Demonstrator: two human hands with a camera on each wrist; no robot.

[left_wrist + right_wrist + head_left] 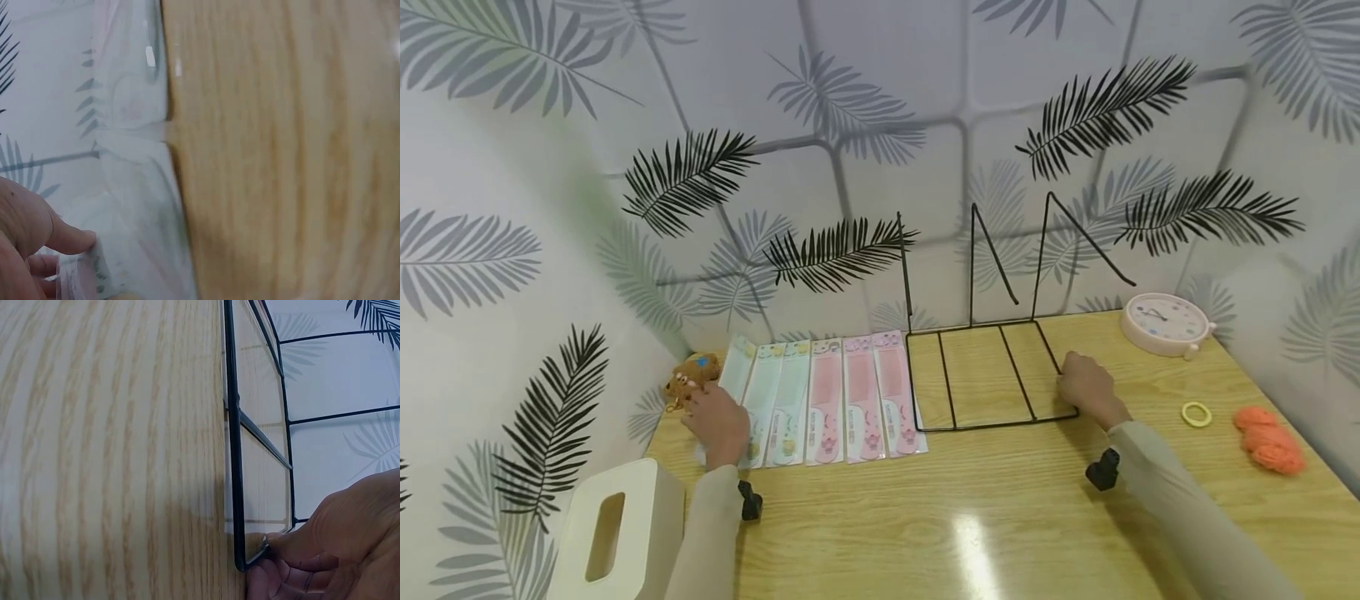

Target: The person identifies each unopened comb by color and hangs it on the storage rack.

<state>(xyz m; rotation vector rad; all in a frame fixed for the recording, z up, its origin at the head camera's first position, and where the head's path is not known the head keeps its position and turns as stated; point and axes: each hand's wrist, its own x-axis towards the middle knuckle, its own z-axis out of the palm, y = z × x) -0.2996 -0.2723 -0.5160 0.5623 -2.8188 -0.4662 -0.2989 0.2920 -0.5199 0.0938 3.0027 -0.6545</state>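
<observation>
Several packaged combs (pixel 823 402), pale green and pink, lie side by side on the wooden table (pixel 970 517). My left hand (pixel 718 421) is on the leftmost comb pack (pixel 739 372). In the left wrist view the left hand (pixel 25 250) pinches the edge of that clear pack (pixel 131 187) between thumb and fingers. A black wire rack (pixel 1000 423) with upright dividers stands right of the combs. My right hand (pixel 1086 387) grips its front right corner. Seen from the right wrist, the right hand (pixel 337 550) has its thumb on the rack's wire (pixel 234 456).
A brown plush toy (pixel 691 375) sits at the table's back left, a cream tissue box (pixel 617 525) at the front left. A pink clock (pixel 1167 323), a yellow ring (pixel 1197 413) and orange yarn (pixel 1270 440) lie to the right. Leaf-patterned walls close the back and sides.
</observation>
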